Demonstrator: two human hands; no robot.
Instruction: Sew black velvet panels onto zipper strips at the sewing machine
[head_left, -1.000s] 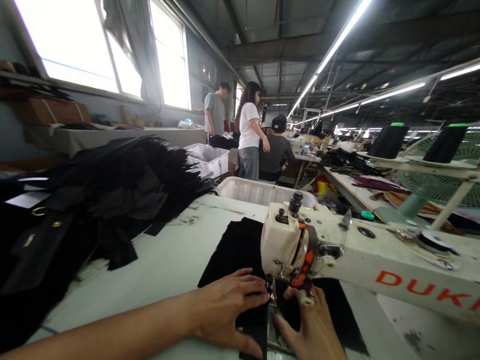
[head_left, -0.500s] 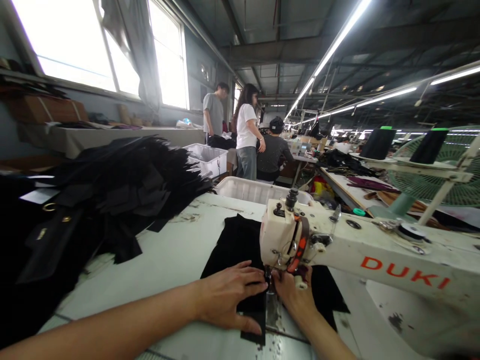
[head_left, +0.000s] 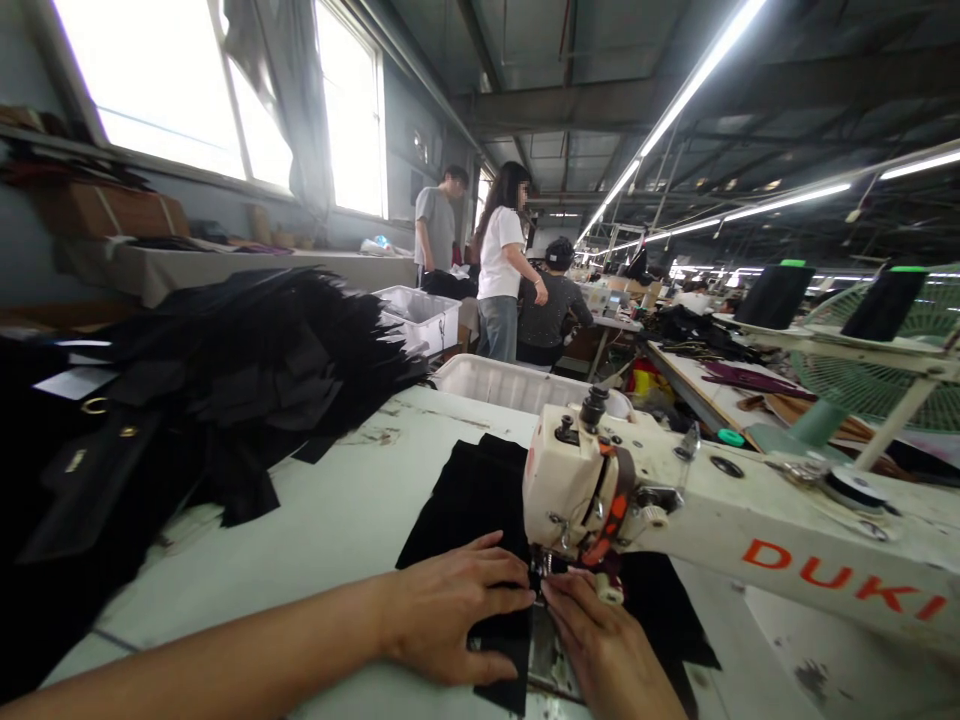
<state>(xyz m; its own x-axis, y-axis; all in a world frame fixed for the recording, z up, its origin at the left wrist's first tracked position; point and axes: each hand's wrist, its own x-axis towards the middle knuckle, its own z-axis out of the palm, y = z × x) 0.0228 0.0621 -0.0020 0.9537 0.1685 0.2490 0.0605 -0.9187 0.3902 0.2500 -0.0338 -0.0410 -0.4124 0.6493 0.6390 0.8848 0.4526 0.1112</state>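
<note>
Black fabric [head_left: 465, 495] lies on the pale table under the head of a white sewing machine [head_left: 574, 480], and part of it shows to the right of the head. My left hand [head_left: 461, 610] rests on the fabric left of the needle, fingers stretched and thumb apart. Beside the presser foot [head_left: 541, 565], my right hand [head_left: 604, 635] has its fingers pressed together, the tips at the fabric's edge. They seem to pinch that edge, though the fingertips are partly hidden. Under the right hand, the metal needle plate [head_left: 545, 650] is partly visible.
A big heap of black pieces [head_left: 247, 370] covers the table's left side. Behind the table stand a white plastic bin [head_left: 510, 380] and another white crate [head_left: 420, 318]. Thread cones [head_left: 776, 295] and a green fan [head_left: 855, 350] are at right. Several people [head_left: 501, 260] are beyond.
My right hand has drawn back slightly toward me, its fingers now straighter and closer together beside the presser foot. My left hand stays on the fabric. The view has shifted slightly.
</note>
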